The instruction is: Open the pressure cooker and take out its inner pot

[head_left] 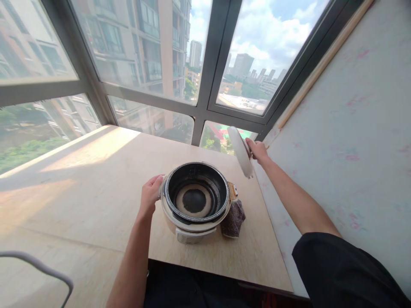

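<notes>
Holding the cooker (192, 233) and its lid apart, one per hand, in the head view. Cooker sits on the bench (96, 205), lidless, dark inner pot (194, 200) seated inside; pot has a pale ring on its floor, no food seen. Left hand (150, 192) at the cooker's left edge, grip closed, seems to pinch the side lug; fingertips partly hidden. Right hand (257, 150) past the cooker's right side, raised, grip pinching the back of the white lid (239, 152). Lid tipped nearly upright, clear of the cooker, lower edge blurry. Bunched cloth (234, 220) just beside the cooker, right side, under the metal bracket (233, 191). Patterned wall (346, 107) further right of the cooker, window (154, 55) beyond it, grey cord (41, 263) well off to its left; can't tell what it feeds.

Risks, my guess: lid held at one spot, could twist or slip if the fingers loosen; swung wide, it could knock wall or window frame. Cooker could skid or turn if the left hand pushes unevenly. Cloth could snag under the cooker if it slides right.
</notes>
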The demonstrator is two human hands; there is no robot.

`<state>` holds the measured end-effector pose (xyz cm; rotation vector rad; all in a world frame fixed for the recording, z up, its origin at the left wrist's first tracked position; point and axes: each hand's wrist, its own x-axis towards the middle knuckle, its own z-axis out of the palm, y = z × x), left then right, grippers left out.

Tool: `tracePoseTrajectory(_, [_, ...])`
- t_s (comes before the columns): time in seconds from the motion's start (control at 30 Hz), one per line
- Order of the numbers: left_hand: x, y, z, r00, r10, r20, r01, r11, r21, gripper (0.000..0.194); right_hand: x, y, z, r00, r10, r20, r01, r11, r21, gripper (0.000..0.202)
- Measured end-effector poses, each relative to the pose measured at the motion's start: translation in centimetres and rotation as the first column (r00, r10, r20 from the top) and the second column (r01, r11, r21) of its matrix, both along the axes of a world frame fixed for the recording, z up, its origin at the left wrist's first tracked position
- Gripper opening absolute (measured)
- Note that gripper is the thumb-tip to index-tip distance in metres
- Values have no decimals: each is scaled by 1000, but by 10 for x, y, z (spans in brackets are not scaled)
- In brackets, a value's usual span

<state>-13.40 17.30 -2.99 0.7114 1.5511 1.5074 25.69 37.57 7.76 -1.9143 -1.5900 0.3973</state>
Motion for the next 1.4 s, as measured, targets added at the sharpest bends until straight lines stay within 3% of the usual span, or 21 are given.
tracePoseTrajectory(0.1, [0,0,1,1000,19,-5,-19,1000,-6,64,14,11,-30,978,-116,175,129,989,-68,50])
tracePoseTrajectory(0.37, [-2,4,-6,995,88,36,-88,996,-14,58,28,27,-117,953,-100,286,160,967,-196,60])
tracePoseTrajectory(0.57, [-4,6,-7,990,128,64,-126,991,-41,47,26,37,-156,937,-75,342,155,964,-215,62])
tracePoseTrajectory(1.1, [3,3,2,980,176,90,-166,981,-101,42,35,50,-185,890,-83,449,204,952,-228,61])
tracePoseTrajectory(1.4, [2,4,1,975,216,50,-212,975,-64,55,43,34,-170,873,52,485,114,945,-307,54])
